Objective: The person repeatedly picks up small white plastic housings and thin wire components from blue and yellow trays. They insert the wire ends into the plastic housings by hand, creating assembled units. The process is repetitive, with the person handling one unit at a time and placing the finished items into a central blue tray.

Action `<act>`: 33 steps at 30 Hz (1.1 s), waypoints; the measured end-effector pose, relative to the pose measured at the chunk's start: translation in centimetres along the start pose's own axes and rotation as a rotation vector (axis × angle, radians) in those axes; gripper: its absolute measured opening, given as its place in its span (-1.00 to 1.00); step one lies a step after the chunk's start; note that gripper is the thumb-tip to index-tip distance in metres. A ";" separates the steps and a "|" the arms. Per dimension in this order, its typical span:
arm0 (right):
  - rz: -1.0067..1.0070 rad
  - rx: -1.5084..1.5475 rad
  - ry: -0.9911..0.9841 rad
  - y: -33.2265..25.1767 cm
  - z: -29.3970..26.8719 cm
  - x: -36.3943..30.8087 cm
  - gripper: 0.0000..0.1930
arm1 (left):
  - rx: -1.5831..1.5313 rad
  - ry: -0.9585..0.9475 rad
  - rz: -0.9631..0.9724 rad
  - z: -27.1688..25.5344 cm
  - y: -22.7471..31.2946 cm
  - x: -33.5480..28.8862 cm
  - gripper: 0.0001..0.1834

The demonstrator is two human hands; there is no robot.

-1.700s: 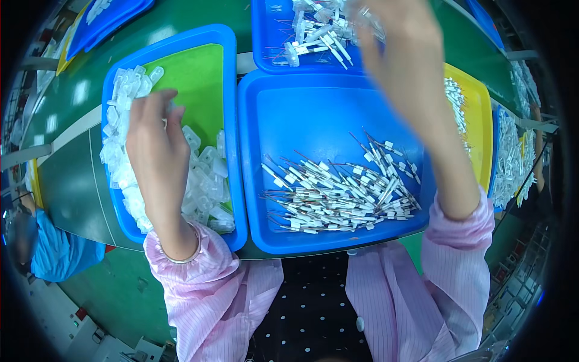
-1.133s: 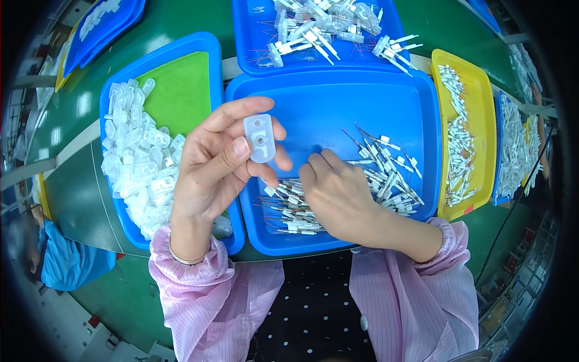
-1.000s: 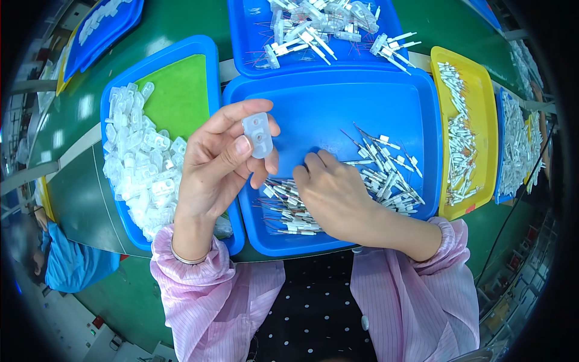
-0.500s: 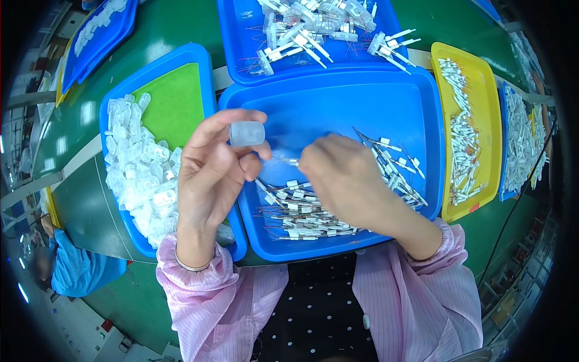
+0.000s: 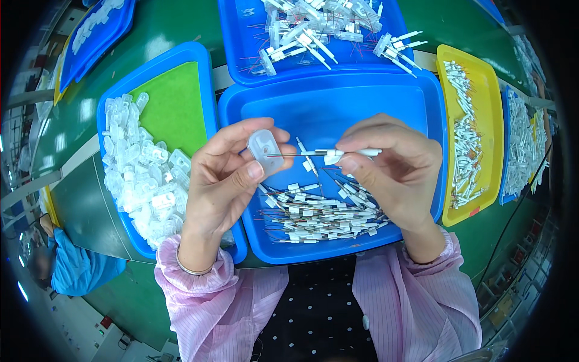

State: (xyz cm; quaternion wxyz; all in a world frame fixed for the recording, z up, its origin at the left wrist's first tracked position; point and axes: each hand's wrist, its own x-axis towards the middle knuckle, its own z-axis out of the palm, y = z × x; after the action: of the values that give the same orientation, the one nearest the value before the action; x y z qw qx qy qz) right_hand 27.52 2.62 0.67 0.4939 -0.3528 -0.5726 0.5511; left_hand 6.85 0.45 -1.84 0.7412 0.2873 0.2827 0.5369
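Over the near blue tray [image 5: 338, 105], my left hand [image 5: 220, 172] pinches a translucent housing [image 5: 263, 146], fingers half curled; my right hand [image 5: 401, 166] grips a white-sleeved lead [image 5: 331, 156], its tip at the housing's face, whether inserted I can't tell. Joined pieces [image 5: 307, 37] lie in the far tray [image 5: 244, 45]; many loose leads [image 5: 319, 212] and spare housings [image 5: 145, 175] remain.

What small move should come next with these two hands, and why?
Probably ease the right hand toward the left hand, wire in line with the plastic cap. The left hand holds the cap facing the wire; the right pinches the white stick, with the wire's tip at the cap's face. Whether it has entered a hole is unclear.
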 end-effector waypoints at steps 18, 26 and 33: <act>-0.286 -0.506 -0.136 -1.3 0.0 -0.2 -0.81 | 0.502 -0.101 0.218 0.2 0.0 0.0 -0.59; 0.047 -0.445 -0.120 -0.1 0.2 -0.6 -0.82 | 0.353 -0.025 0.081 0.6 -1.1 0.0 -0.58; -0.050 -0.516 -0.118 0.5 0.6 -0.7 -0.85 | 0.445 -0.041 0.178 0.6 -1.7 -0.3 -0.64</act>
State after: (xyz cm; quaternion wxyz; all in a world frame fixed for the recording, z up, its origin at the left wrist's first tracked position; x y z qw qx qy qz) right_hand 27.06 1.89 0.08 0.3667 -0.4203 -0.7305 0.3941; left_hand 8.30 -0.32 -2.69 0.6148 0.4784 0.3524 0.5186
